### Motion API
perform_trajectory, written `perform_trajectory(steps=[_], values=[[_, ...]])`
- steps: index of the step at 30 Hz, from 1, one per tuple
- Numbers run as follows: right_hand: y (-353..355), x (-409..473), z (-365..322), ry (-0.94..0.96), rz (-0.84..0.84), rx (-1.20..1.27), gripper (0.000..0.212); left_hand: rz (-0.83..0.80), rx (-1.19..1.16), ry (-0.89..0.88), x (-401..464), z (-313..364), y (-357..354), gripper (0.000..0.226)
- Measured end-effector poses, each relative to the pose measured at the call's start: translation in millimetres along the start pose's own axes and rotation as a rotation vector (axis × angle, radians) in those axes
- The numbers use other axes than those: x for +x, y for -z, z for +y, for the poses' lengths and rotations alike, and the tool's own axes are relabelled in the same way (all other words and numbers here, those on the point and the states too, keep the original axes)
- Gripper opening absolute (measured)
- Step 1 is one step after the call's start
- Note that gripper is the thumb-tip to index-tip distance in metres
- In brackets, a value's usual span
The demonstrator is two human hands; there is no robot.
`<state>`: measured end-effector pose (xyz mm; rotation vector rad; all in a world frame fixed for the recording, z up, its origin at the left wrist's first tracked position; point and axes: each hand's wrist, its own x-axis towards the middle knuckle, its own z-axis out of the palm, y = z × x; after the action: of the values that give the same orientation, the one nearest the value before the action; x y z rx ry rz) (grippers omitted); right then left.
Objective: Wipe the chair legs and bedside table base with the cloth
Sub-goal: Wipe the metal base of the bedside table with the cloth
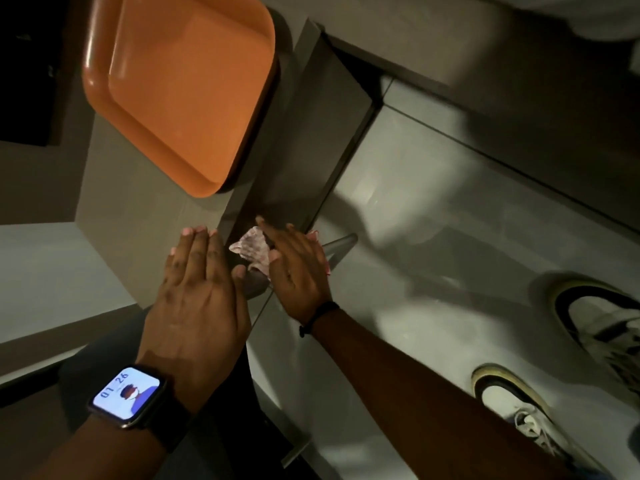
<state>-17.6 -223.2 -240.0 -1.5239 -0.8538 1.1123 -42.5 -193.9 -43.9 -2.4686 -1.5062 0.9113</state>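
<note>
A pink patterned cloth lies pressed under my right hand against the lower front of the grey bedside table, near where it meets the floor. My right hand's fingers are spread flat over the cloth. Flat and open, my left hand rests on the top edge of the bedside table, with a smartwatch on its wrist. A slanted metal leg pokes out just right of the cloth. No chair is visible.
An orange tray sits on the bedside table's top. Two white sneakers stand on the grey tiled floor at the right. A dark bed frame edge runs along the upper right.
</note>
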Motion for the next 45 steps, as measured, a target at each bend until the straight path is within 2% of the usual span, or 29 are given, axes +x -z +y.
perform_trajectory(steps=[5,7,10,12,14,17,22,25,28,30,32,35,37,38,39,42,43,45], values=[[-14.3,15.7,98.6,-0.087,-0.048,-0.169,0.049,0.016,-0.040,0.002,0.0,1.1,-1.5,0.069],[-18.9,18.8,104.6,-0.082,-0.093,-0.192,0.048,0.020,-0.042,0.001,-0.5,2.2,-1.2,0.068],[-3.6,0.1,38.1,0.042,0.007,-0.199,0.052,0.000,-0.028,0.017,-0.3,2.2,-1.2,0.069],[12.6,-16.6,-13.1,0.165,0.060,-0.053,0.048,-0.005,-0.022,0.017,0.5,2.5,-1.3,0.068],[15.4,-34.0,-47.3,0.208,0.085,0.054,0.044,0.000,-0.019,0.005,0.4,3.9,-0.6,0.069],[8.3,-35.0,-45.4,0.119,0.028,-0.006,0.048,0.006,-0.012,-0.005,-0.6,4.4,0.1,0.071],[2.1,5.7,70.7,-0.206,-0.002,-0.199,0.060,0.018,-0.024,0.005,0.0,0.2,-3.9,0.066],[24.5,27.7,89.2,-0.353,-0.058,-0.192,0.073,0.030,-0.036,0.004,-0.8,1.3,-3.6,0.067],[33.5,36.0,80.3,-0.457,-0.093,-0.002,0.056,0.045,-0.034,0.000,-1.3,1.7,-4.8,0.067],[21.0,26.2,65.4,-0.384,0.011,0.034,0.059,0.041,-0.028,0.002,-1.4,1.2,-5.5,0.066],[-1.6,-2.9,31.5,-0.230,0.043,-0.011,0.053,0.030,-0.031,0.009,-0.9,1.7,-3.8,0.067],[-12.5,-44.4,-37.4,0.039,0.140,0.175,0.039,0.017,-0.011,-0.017,-1.4,0.4,-3.5,0.073],[-5.6,-44.3,-53.1,0.152,0.171,0.221,0.043,0.011,-0.001,-0.033,-1.2,-0.7,-3.1,0.075],[2.0,-34.2,-52.8,0.178,0.154,0.142,0.052,0.009,0.000,-0.026,-1.0,-1.3,-3.3,0.073],[8.7,-18.5,-47.6,0.154,0.058,0.029,0.057,0.012,-0.001,-0.017,-0.4,-1.6,-3.3,0.072],[34.0,31.6,-44.0,-0.049,-0.558,-0.156,0.051,0.038,-0.021,-0.006,-0.3,-0.7,-5.2,0.070],[38.4,42.5,-39.9,-0.103,-0.670,-0.134,0.048,0.050,-0.028,-0.009,-0.5,0.6,-6.7,0.067],[44.4,50.5,-31.3,-0.078,-0.688,-0.221,0.037,0.059,-0.036,-0.001,-1.0,2.0,-7.4,0.065]])
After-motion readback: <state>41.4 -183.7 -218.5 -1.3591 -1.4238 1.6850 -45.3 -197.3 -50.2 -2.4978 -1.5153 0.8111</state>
